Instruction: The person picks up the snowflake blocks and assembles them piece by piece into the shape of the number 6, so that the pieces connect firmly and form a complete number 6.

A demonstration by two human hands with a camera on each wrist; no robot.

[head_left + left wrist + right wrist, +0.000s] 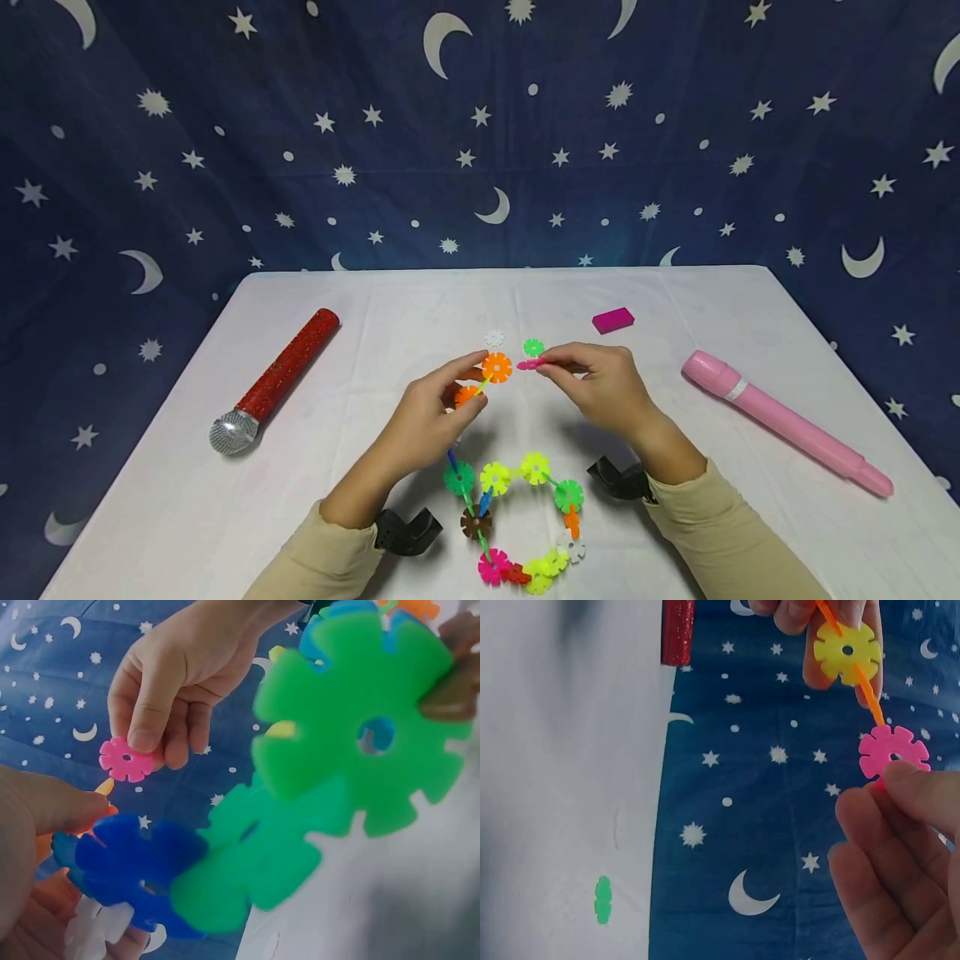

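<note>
In the head view my left hand (420, 421) holds the upper end of a chain of notched plastic flower discs, with an orange disc (505, 367) standing out past the fingertips. Below that hand the chain runs down through a green disc (452, 478) to a ring of many-coloured discs on the table. My right hand (603, 387) pinches a pink disc (528, 364) edge-on, close beside the orange one. A yellow disc (829, 656) sits behind the orange disc in the right wrist view. Blue (112, 851) and large green (322, 727) discs fill the left wrist view.
Loose white (494, 337) and green (533, 347) discs lie just beyond my hands. A magenta block (613, 320) is farther back. At left lies a red glitter microphone (288, 375), at right a pink marker-shaped stick (791, 425). A starry blue cloth (405, 125) hangs behind the white table (165, 500).
</note>
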